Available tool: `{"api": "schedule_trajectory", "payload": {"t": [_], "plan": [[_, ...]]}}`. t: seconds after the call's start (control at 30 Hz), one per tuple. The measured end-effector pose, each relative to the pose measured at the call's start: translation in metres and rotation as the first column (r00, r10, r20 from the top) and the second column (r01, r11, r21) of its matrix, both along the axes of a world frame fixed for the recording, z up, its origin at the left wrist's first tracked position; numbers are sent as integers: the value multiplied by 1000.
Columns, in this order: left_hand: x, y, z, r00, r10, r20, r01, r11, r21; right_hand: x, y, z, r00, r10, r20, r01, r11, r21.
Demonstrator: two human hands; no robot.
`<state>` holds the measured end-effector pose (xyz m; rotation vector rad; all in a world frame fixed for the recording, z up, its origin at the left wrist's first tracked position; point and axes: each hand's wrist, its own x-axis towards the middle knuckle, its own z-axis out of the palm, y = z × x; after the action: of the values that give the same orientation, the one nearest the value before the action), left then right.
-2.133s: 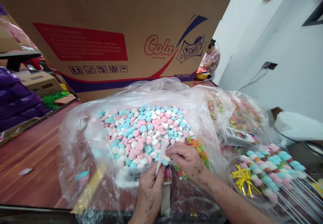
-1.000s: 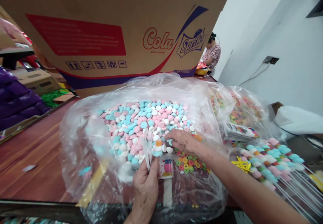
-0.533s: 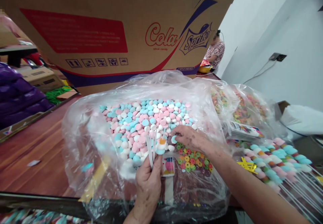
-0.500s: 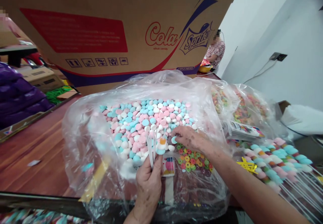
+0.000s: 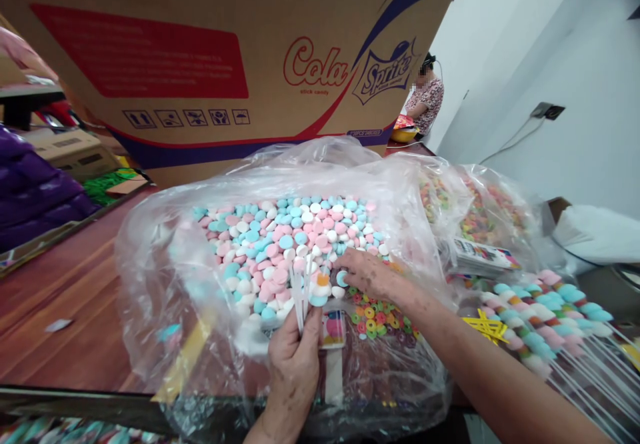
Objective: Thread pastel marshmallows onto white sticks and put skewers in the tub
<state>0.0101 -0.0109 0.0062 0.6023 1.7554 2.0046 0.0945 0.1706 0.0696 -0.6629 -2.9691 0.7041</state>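
Observation:
My left hand [image 5: 296,357] is closed around a bunch of thin white sticks [image 5: 301,291]. One stick in that hand carries an orange gummy ring [image 5: 323,279] above pale marshmallows, a blue-and-white one [image 5: 319,297] lowest, just over my thumb. My right hand [image 5: 367,272] reaches in from the right, its fingers curled and pinching a blue-and-white marshmallow [image 5: 341,278] at the near edge of the heap. Pink, white and blue round marshmallows [image 5: 280,244] lie heaped on a clear plastic bag [image 5: 155,257]. Small coloured gummy rings [image 5: 375,314] lie below my right wrist.
A large cardboard box [image 5: 200,44] stands behind the bag. At right are finished candy skewers [image 5: 550,317], yellow twist ties [image 5: 485,327], a stack of printed cards [image 5: 483,255] and bagged gummy rings [image 5: 480,197]. Another person [image 5: 425,101] sits far back. A purple bundle [image 5: 40,184] is at left.
The whole view has shifted slightly left. My right hand's fingers have moved a little further over the marshmallows; my left hand keeps the sticks in about the same place.

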Motion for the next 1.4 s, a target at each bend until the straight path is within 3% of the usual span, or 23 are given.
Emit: {"api": "schedule_trajectory", "payload": {"t": [0.2,0.37,0.43,0.5,0.57,0.67,0.77,0.87,1.1,1.4], "plan": [[1,0,5,1000,-6,14,6,1000,-19,-6,-3,-7,998,13,63,-17,998,67],[0,1,10,1000,8,4,-8,1000,-20,-9,-29,-7,991,-124,47,113,974,196],[-1,0,10,1000,14,-14,-14,999,-32,-6,-33,-3,989,-146,-17,146,972,186],[-2,-1,11,999,-4,-36,2,999,-49,0,-30,1,965,-223,-136,232,972,48],[-3,-1,11,996,-48,-72,43,997,-65,8,-22,5,895,-353,-272,292,926,-239],[-4,-2,13,978,-133,-161,119,988,-94,16,-12,7,775,-501,-385,152,739,-656],[-4,-2,13,944,-227,-239,187,966,-179,20,-9,7,700,-592,-400,40,592,-805],[-5,-3,12,920,-281,-274,214,944,-252,21,-11,8,660,-642,-390,17,532,-846],[-7,-2,13,893,-333,-304,233,918,-321,21,-12,7,625,-660,-416,-31,511,-859],[-5,-1,17,897,-310,-316,209,926,-314,26,-18,16,680,-525,-512,-81,640,-764]]}}
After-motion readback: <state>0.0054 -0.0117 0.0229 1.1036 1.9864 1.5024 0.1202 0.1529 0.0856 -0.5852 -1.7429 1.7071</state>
